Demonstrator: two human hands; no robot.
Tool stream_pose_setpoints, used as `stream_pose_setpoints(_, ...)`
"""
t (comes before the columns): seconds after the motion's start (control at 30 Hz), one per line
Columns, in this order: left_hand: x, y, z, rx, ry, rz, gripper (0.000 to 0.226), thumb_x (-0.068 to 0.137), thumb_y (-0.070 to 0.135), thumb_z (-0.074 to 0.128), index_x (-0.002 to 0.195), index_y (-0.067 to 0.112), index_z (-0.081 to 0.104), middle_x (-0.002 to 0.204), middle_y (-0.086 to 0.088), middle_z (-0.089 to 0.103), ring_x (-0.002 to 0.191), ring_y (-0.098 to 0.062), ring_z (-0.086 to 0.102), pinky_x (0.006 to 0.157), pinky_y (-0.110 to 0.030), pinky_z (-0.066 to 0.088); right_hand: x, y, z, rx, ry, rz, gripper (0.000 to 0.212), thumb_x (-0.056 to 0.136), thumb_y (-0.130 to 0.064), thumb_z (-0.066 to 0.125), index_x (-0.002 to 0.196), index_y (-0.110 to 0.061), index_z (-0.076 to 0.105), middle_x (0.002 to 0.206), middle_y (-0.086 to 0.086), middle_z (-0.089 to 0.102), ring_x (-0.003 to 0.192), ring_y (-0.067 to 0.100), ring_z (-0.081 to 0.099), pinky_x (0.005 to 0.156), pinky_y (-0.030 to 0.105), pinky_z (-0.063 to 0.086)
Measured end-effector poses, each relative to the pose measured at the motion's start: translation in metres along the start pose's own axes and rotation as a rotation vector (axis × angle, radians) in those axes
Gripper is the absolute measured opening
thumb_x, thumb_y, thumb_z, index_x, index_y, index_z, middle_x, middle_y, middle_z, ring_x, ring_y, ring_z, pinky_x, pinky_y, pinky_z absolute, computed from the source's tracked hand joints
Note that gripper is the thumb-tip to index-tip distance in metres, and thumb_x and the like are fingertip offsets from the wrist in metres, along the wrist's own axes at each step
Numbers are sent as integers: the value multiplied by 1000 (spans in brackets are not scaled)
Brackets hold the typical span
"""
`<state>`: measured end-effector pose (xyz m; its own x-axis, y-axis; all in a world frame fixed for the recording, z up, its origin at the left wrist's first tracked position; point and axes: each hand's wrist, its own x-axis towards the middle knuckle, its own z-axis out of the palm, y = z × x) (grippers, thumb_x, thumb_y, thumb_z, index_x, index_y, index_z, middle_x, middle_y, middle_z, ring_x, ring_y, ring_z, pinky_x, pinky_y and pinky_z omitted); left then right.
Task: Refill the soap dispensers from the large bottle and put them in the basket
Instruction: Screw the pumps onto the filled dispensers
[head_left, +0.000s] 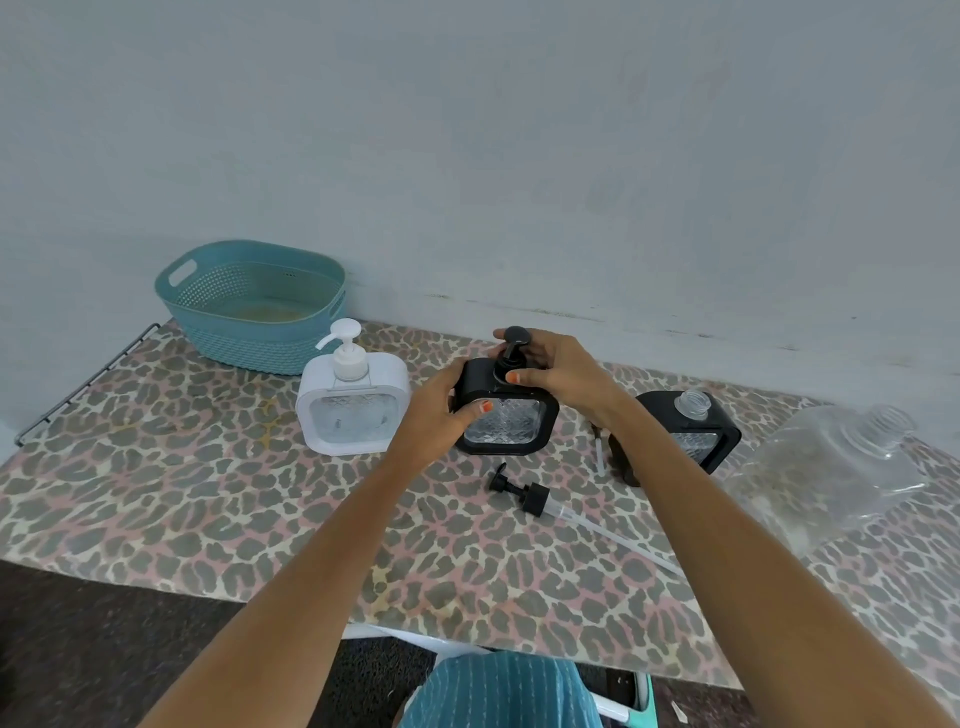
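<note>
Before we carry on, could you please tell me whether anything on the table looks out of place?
Yes: a loose pump lies on the table, the right black dispenser has no pump, and the large bottle lies on its side, uncapped.

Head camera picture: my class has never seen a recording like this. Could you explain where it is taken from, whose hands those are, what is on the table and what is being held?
There is no machine here. A person wears a wide-angle camera on the head, so you look down along both of their arms. On the leopard-print table stand a teal basket, a white dispenser with its pump on, and an uncapped dispenser whose neck is open. A loose pump lies nearer the person, and a large clear bottle is at the right. The left hand grips the body of the black dispenser, while the right hand holds the pump head on top of it.
</note>
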<state>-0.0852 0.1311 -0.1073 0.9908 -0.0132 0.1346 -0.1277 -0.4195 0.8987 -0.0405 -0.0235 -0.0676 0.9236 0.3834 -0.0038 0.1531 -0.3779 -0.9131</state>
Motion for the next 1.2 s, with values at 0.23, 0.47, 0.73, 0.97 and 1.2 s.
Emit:
stream_pose_setpoints(0.23,2,-4,7,49,76,25,42,84,13,62,124,9,48,113,-10,60,98,-18,54,74,-11,35,-3,-2,30,-20,414,75,45,78,0,68,119,-5,49,117,13,63,110,22,58,80,20,44)
stream_pose_setpoints(0.47,4,-4,-2,18,-43,12,45,85,11,60,128,11,45,105,5,51,98,-11,48,74,-7,31,1,-4,-1,-31,-21,30,51,82,3,63,129,-5,45,123,14,59,114,20,55,95,29,48)
stream_pose_setpoints(0.73,6,-8,7,67,61,48,39,84,11,62,121,7,49,106,-8,60,90,-13,49,67,-9,31,2,0,17,41,167,-13,45,84,12,52,121,-10,38,96,6,63,92,16,58,72,10,47)
stream_pose_setpoints(0.97,3,-4,7,41,46,24,40,85,12,61,122,7,48,102,1,52,92,-11,47,69,-9,31,2,-5,13,-19,137,11,49,82,7,60,125,-6,41,103,7,63,100,19,60,85,23,50)
stream_pose_setpoints(1.2,11,-8,0,61,-47,17,42,85,12,61,124,10,47,102,2,53,96,-13,49,71,-8,34,1,0,3,29,20,-37,40,83,16,50,113,-10,43,98,5,64,100,24,59,88,32,49)
